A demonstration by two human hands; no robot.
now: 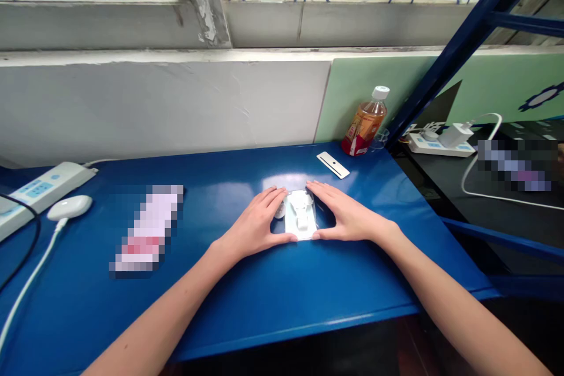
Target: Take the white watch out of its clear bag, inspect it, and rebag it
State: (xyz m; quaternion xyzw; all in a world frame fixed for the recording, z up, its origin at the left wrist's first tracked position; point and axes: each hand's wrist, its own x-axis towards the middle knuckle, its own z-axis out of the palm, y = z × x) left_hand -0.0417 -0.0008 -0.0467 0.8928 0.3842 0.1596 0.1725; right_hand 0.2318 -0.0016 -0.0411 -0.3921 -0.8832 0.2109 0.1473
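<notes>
A small clear packet (300, 228) with a pale backing and a white piece in it lies flat on the blue table, between both hands. My left hand (258, 220) curves around its left side, thumb at the lower corner and fingertips by the upper one. A round, whitish thing (281, 210) shows partly under those fingers; its kind cannot be made out. On the other side, my right hand (348, 211) has its thumb on the lower right corner and its fingers stretched to the upper right corner. Glare blurs the packet's details.
Behind the right hand lie a white slotted card (333, 165) and a drink bottle (365, 123). To the left are a blurred-out phone-like thing (150, 226), a white plug-like case on a cable (69, 207) and a power strip (48, 185). A blue metal post (445, 59) slants up on the right.
</notes>
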